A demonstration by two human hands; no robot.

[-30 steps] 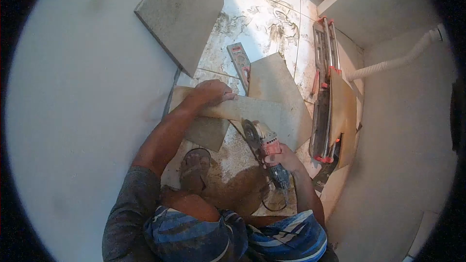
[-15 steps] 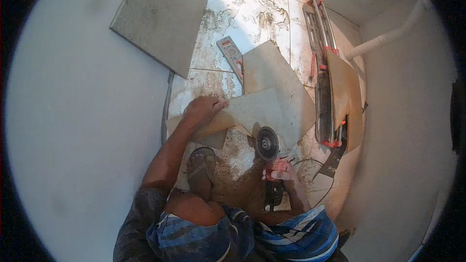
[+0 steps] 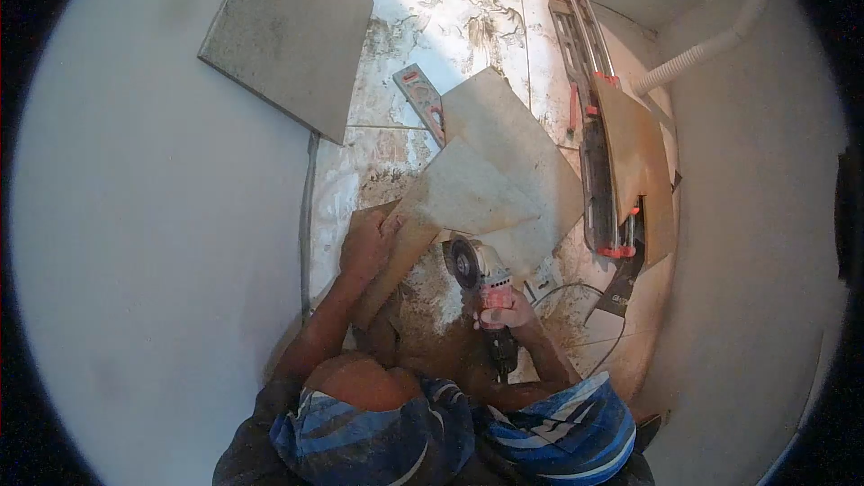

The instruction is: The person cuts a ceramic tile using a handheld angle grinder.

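My right hand [image 3: 511, 310] is wrapped round the red body of an angle grinder [image 3: 490, 268]. The grinder's dark disc faces up and left, close to the near edge of a cut tile piece [image 3: 450, 184]. My left hand [image 3: 364, 247] grips that piece along its left edge, fingers curled over it. The piece lies slanted, overlapping a larger tile [image 3: 517, 121] on the floor beyond it. A bare knee and a sandalled foot, partly covered by the tile, are just below.
A red-railed tile cutter [image 3: 594, 126] lies along the right side with a brown tile board [image 3: 661, 216] on it. A grey level-like tool [image 3: 419, 94] touches the larger tile. One big slab [image 3: 288, 36] leans at the left wall; the grinder's cord [image 3: 621, 342] loops at right.
The tile piece has turned, its left end swinging down towards me, with my left hand on it. The grinder has moved slightly left, and its disc now shows more edge-on.
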